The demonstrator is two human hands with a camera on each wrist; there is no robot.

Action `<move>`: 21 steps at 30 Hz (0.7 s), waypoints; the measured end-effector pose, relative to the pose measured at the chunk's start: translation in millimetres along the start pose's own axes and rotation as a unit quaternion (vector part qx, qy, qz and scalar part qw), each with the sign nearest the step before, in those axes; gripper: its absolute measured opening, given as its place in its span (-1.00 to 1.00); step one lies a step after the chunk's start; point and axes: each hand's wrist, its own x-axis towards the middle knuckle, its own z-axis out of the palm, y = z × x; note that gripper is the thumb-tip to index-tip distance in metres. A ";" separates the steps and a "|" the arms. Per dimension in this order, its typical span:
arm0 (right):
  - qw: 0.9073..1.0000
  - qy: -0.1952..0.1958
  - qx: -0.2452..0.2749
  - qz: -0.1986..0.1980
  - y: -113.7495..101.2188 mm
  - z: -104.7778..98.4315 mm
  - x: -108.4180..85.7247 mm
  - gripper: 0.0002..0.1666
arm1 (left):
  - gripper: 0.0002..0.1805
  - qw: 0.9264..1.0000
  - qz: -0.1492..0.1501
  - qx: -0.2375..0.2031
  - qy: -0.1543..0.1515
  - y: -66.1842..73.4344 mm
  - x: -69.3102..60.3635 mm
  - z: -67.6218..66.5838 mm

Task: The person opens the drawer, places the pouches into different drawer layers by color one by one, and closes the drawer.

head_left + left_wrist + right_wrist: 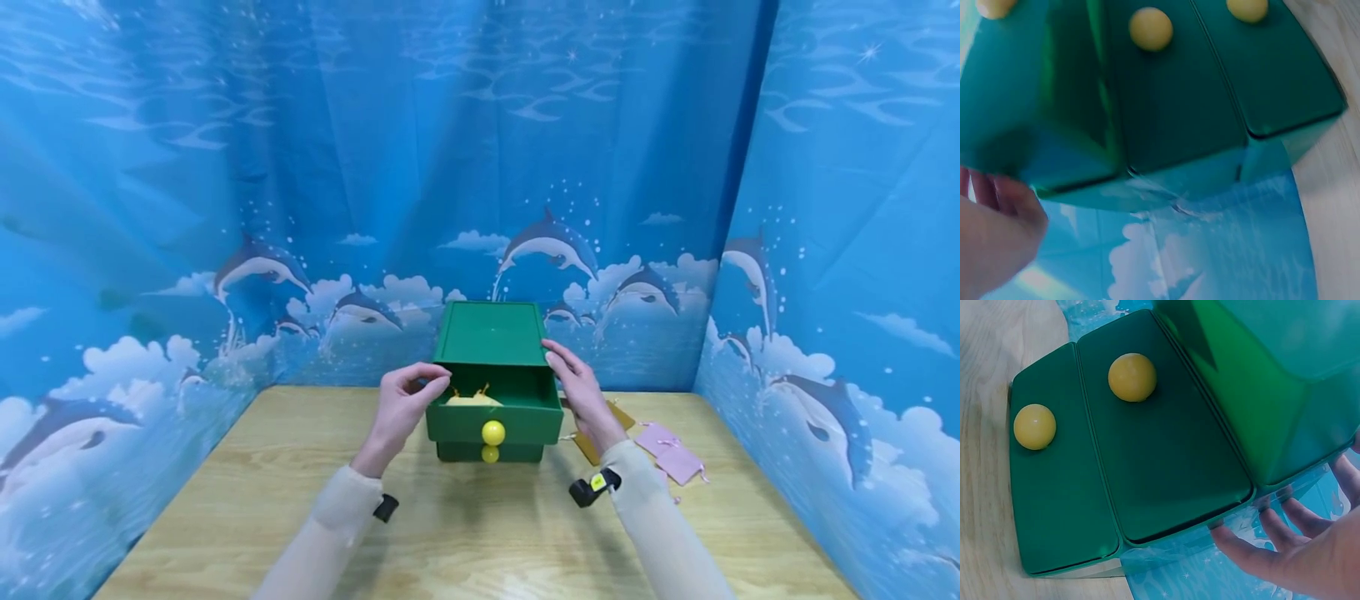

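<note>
A green cabinet point(491, 333) has its top drawer point(525, 425) pulled out, with a pale yellow pouch point(472, 400) inside. At the drawer's left side is the left hand point(397, 408), index finger and thumb bent near its rim; nothing held shows. In the left wrist view the left hand point(997, 231) has its fingertips at the side of the drawer point(1004, 119). The right hand point(585, 396) lies along the cabinet's right side. Spread fingers of the right hand point(1310, 544) touch that side in the right wrist view, below the open drawer point(1329, 419).
Two lower drawers, each with a yellow knob point(1132, 377), are closed. On the wooden table point(300, 475), right of the cabinet, lie mustard pouches point(587, 448) and several pink pouches point(678, 462). A blue dolphin curtain point(375, 208) hangs behind and beside the table.
</note>
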 end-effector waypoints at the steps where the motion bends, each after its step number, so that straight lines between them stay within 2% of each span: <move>1: 1.000 -0.002 0.000 0.002 -2.6 0.9 -2.4 -0.39 | -0.76 1.000 -0.001 -0.001 0.012 1.8 -1.8 1.2; 4: 1.000 -0.005 -0.003 0.002 -10.0 3.8 -9.4 -0.39 | -0.77 0.999 0.000 0.010 0.035 9.2 -6.8 4.7; 7: 1.000 -0.005 -0.004 0.001 -15.5 6.0 -15.3 -0.40 | -0.85 0.998 0.016 0.038 0.042 19.3 -12.4 8.4; 11: 1.000 -0.005 -0.002 0.005 -16.1 7.0 -16.4 -0.40 | -0.90 0.993 0.080 0.079 0.047 30.3 -20.8 13.0; 14: 1.000 -0.003 -0.003 0.006 -15.4 6.7 -15.6 -0.40 | -0.88 0.980 0.147 0.127 0.048 28.6 -24.9 15.3; 17: 1.000 0.000 -0.002 0.007 -15.3 6.1 -15.1 -0.40 | -0.85 0.966 0.196 0.165 0.038 23.6 -27.9 17.3; 19: 1.000 -0.002 0.002 0.009 -15.3 6.2 -15.1 -0.40 | -0.84 0.962 0.215 0.168 0.023 22.3 -29.7 18.7; 21: 1.000 -0.004 0.004 0.011 -15.3 6.5 -15.4 -0.39 | -0.85 0.964 0.216 0.157 0.008 22.1 -31.9 20.2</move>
